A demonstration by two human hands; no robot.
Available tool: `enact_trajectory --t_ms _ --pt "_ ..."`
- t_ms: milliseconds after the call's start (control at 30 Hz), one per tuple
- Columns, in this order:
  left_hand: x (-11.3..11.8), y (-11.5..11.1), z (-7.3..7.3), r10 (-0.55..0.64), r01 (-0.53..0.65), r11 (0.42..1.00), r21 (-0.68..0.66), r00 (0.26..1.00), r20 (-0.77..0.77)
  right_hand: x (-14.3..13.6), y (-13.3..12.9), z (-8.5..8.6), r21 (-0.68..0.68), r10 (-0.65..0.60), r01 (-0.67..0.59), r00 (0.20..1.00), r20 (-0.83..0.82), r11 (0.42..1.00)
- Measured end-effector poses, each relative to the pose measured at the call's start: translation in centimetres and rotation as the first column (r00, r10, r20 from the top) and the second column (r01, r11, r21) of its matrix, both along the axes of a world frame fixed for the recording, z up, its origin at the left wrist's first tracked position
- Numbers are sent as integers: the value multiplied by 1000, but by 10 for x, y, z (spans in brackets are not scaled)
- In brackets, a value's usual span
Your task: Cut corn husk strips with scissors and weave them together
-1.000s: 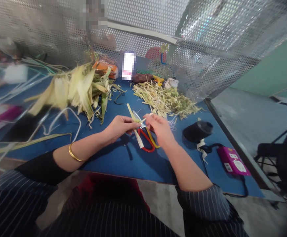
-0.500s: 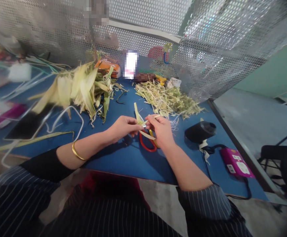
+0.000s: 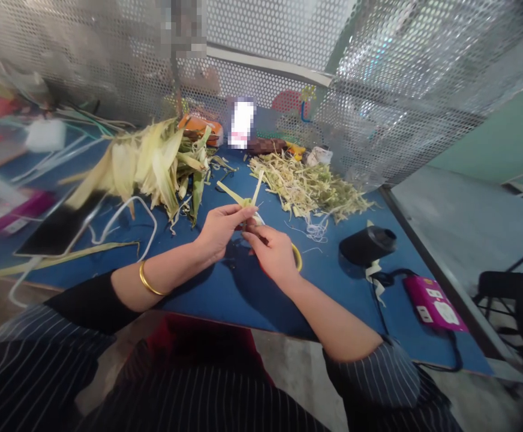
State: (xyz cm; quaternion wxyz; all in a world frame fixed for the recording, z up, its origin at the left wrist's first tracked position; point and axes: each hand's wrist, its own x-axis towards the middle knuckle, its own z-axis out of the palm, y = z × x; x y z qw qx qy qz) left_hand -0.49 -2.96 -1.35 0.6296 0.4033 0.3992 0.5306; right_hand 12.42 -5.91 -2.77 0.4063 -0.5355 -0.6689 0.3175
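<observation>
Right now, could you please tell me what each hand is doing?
Left hand: closed, fingers pinching a pale leaf strip.
Right hand: closed at the same strip; a yellow scissor handle shows beside it, but the grip cannot be told.

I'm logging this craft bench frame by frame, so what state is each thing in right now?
left hand: pinching the husk strip
right hand: closed on the scissors
husk strip: split, two ends sticking up
scissors: mostly hidden, a yellow handle shows
whole husks: heaped, uncut
husk shreds: piled loose
black tape roll: lying on the table
pink power strip: cable attached
</observation>
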Motion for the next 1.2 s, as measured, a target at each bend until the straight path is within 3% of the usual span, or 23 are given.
enact_trajectory --t_ms 133,333,500,567,800,1067,1133,1200 --pt "5 -5 1 -31 31 999 -8 1000 1 -6 2 2 -117 -68 46 979 -195 992" --pt "7 -5 0 -63 63 997 -40 998 9 -7 2 0 -122 -53 18 955 -293 992" --pt "-4 1 3 -242 242 970 -15 969 -46 -4 4 -1 -132 -29 -26 919 -394 991" --pt "-8 2 5 -264 265 964 12 962 -67 -3 2 0 -135 -30 -28 912 -410 990" --pt "-12 8 7 -78 79 997 19 994 -75 -6 -11 6 -193 111 -187 931 -347 963" --pt "-10 11 2 -45 44 999 -20 997 -63 -7 -12 5 -192 208 -251 953 -220 949" --pt "-10 10 2 -46 44 999 -29 996 -70 -7 -14 4 -151 240 -259 962 -129 954" --pt "-11 11 2 -50 48 998 -27 995 -88 -3 -17 6 -14 236 -236 969 71 972"
